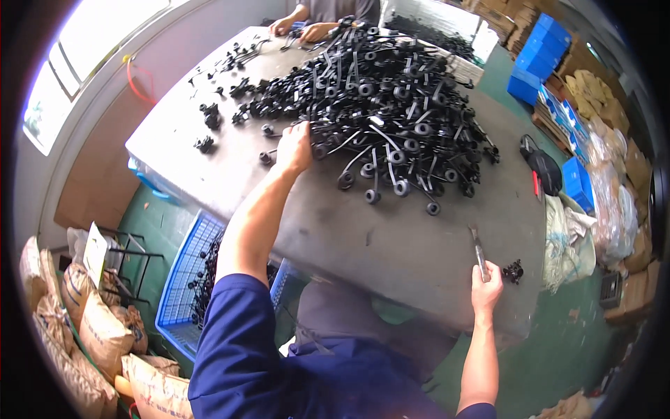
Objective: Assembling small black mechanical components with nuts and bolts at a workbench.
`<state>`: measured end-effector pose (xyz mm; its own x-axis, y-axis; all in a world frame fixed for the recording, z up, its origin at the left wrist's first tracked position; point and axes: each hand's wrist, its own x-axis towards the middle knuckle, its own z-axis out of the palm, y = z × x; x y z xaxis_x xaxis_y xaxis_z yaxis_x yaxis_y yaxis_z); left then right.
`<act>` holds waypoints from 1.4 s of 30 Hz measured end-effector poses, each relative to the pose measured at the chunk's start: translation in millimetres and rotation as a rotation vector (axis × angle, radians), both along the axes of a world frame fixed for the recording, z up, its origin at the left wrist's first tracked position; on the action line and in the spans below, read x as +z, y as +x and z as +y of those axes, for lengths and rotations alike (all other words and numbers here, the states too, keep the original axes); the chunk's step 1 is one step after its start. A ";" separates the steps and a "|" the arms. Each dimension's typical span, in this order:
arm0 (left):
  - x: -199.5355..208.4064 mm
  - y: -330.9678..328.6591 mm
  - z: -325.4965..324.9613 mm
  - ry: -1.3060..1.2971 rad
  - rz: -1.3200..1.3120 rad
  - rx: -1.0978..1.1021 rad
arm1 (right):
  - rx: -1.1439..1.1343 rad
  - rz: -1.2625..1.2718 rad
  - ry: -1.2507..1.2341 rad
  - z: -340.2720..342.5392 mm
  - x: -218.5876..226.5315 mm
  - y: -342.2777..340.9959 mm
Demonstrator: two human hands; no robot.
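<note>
Black parts with round ring ends and thin stems make up a big pile (pixel 391 105) on the grey table (pixel 335 241). At the pile's near left edge, my left hand (pixel 294 148) is closed with its fingers curled in among the parts; what they grip is hidden. Two ringed parts (pixel 266 130) lie just left of it. Over the table's near right, my right hand (pixel 486 286) is closed round the lower end of a slim metal hand tool (pixel 478 244), whose narrow tip points away from me. Beside that hand sits a small black cluster (pixel 513 271).
A blue crate (pixel 183 300) with black parts stands below the table's left side. Across the table are another person's hands (pixel 312 31) and a white box (pixel 481 42) of parts. A black pouch (pixel 544 167) lies at the right edge; sacks (pixel 105 325) stand at lower left.
</note>
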<state>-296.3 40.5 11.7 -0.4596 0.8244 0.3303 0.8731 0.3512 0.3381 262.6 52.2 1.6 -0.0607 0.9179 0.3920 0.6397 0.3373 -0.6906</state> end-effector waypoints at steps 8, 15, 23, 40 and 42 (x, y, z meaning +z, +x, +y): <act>96.4 2.5 -52.2 0.494 -0.678 -0.031 | -0.048 0.079 -0.089 2.4 4.8 12.0; 93.0 169.5 -108.9 -0.309 -1.337 -0.414 | -0.034 0.053 -0.054 5.8 0.8 7.6; 30.8 274.9 -28.1 -0.217 -1.081 -0.539 | -0.109 0.131 -0.020 1.9 11.4 -3.8; 95.6 225.8 137.9 0.126 0.350 -0.454 | -0.162 0.143 -0.028 8.5 8.1 -2.2; 94.5 236.4 137.3 0.113 0.393 -0.442 | -0.173 0.128 0.063 9.3 7.1 -1.1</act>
